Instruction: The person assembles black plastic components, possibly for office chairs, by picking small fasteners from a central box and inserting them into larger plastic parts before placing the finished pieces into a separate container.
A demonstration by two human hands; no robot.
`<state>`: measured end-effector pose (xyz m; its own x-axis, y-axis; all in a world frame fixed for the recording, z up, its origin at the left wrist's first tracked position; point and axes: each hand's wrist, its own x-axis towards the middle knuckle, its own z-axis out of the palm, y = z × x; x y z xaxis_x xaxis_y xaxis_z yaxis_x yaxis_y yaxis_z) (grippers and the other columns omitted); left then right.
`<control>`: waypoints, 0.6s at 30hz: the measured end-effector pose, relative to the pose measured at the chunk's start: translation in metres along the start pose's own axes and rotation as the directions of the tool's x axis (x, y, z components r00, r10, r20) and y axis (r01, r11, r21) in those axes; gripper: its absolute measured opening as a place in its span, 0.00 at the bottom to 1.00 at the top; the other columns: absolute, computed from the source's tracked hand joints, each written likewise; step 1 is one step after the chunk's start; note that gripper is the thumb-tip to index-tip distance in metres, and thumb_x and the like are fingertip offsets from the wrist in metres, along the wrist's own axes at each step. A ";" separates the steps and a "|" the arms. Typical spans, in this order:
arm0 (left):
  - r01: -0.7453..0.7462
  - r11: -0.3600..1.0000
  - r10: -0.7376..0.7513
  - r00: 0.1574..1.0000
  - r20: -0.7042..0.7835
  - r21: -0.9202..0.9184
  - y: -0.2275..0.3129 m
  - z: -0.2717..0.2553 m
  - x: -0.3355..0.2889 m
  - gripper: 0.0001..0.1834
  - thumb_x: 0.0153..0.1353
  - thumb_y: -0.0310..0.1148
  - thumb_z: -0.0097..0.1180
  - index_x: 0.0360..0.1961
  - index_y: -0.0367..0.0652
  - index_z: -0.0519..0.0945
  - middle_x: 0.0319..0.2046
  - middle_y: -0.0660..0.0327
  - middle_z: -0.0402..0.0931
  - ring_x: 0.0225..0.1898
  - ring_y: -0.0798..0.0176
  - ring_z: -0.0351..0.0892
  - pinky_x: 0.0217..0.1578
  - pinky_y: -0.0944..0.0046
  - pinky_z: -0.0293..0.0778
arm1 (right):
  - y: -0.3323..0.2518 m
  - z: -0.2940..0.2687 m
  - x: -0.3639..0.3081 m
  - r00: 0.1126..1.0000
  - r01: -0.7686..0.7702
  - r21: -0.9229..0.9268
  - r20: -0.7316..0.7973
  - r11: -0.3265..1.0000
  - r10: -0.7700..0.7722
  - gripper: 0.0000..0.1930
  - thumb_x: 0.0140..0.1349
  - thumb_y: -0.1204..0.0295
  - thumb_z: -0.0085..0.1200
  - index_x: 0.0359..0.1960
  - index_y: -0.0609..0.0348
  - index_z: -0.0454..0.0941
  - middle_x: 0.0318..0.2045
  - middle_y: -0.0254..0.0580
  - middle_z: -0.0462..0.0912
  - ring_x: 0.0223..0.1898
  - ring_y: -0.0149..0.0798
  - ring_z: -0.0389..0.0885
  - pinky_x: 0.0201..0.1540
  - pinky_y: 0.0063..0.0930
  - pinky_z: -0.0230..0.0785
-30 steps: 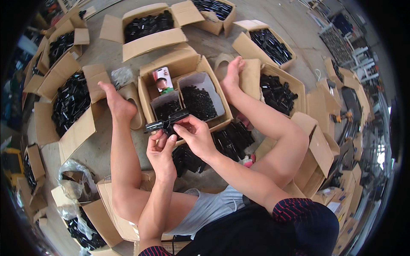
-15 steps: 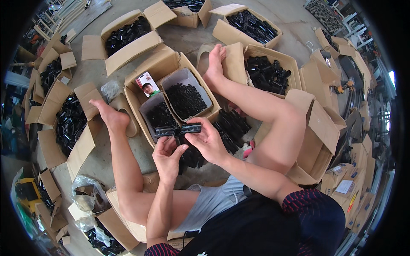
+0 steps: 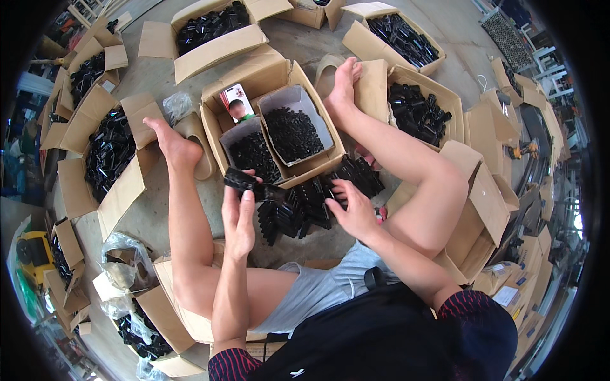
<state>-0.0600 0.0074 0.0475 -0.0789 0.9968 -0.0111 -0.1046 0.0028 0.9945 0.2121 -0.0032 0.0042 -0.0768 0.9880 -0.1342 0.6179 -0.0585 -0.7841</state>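
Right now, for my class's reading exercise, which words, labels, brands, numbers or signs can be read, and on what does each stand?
None can be quoted reliably.
White label on the cardboard stack at right: too small to read.
Black shirt: a small white mark, no word legible.
Carton at the lower edge: faint print, too blurred.
Phone-like panel in the middle box: red-and-white marking, too small.

Evenly lit | glaring at right rim | glinting off boxed black pieces (image 3: 405, 40) | bent, smeared toward edges | black-cornered
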 end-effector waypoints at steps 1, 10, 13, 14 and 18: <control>-0.036 0.998 0.037 0.999 -0.019 0.042 -0.001 -0.006 0.002 0.21 0.76 0.31 0.48 0.66 0.36 0.68 0.53 0.58 0.75 0.53 0.68 0.72 0.57 0.66 0.67 | 0.034 0.001 -0.002 0.994 0.074 -0.319 -0.047 0.945 -0.094 0.27 0.62 0.65 0.65 0.59 0.63 0.72 0.47 0.55 0.82 0.49 0.55 0.83 0.51 0.49 0.77; -0.169 0.980 0.175 0.984 -0.046 0.101 0.023 -0.022 0.012 0.15 0.74 0.27 0.49 0.59 0.35 0.74 0.52 0.58 0.78 0.53 0.66 0.76 0.53 0.65 0.74 | 0.056 0.014 -0.005 0.959 -0.217 -0.609 0.014 0.763 0.284 0.20 0.60 0.63 0.67 0.46 0.62 0.76 0.41 0.55 0.84 0.45 0.58 0.85 0.48 0.54 0.78; -0.163 0.975 0.171 0.984 -0.042 0.149 0.024 -0.013 0.005 0.18 0.73 0.30 0.54 0.61 0.35 0.73 0.54 0.57 0.79 0.53 0.65 0.77 0.55 0.64 0.73 | 0.054 0.006 -0.009 0.954 -0.243 -0.566 0.006 0.788 0.298 0.18 0.63 0.64 0.63 0.47 0.64 0.76 0.42 0.58 0.85 0.44 0.60 0.85 0.47 0.56 0.77; -0.126 0.980 0.128 0.992 -0.001 0.156 0.023 -0.019 0.006 0.19 0.74 0.31 0.53 0.62 0.35 0.72 0.54 0.57 0.79 0.54 0.66 0.76 0.56 0.64 0.71 | 0.053 0.005 -0.010 0.962 -0.235 -0.536 -0.011 0.811 0.272 0.17 0.65 0.65 0.61 0.48 0.64 0.76 0.43 0.60 0.85 0.44 0.60 0.85 0.47 0.57 0.77; -0.022 0.990 0.031 0.998 0.061 -0.142 0.007 -0.019 0.005 0.21 0.74 0.33 0.54 0.64 0.34 0.71 0.55 0.55 0.80 0.58 0.64 0.75 0.63 0.62 0.67 | 0.056 -0.014 -0.019 0.993 -0.111 -0.415 -0.091 0.903 0.080 0.14 0.71 0.69 0.55 0.53 0.64 0.76 0.43 0.56 0.86 0.41 0.52 0.87 0.43 0.48 0.78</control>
<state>-0.0794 0.0108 0.0522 -0.0217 0.9994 0.0263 -0.2424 -0.0308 0.9697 0.2592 -0.0237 -0.0292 0.0441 0.9890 -0.1411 0.8914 -0.1027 -0.4415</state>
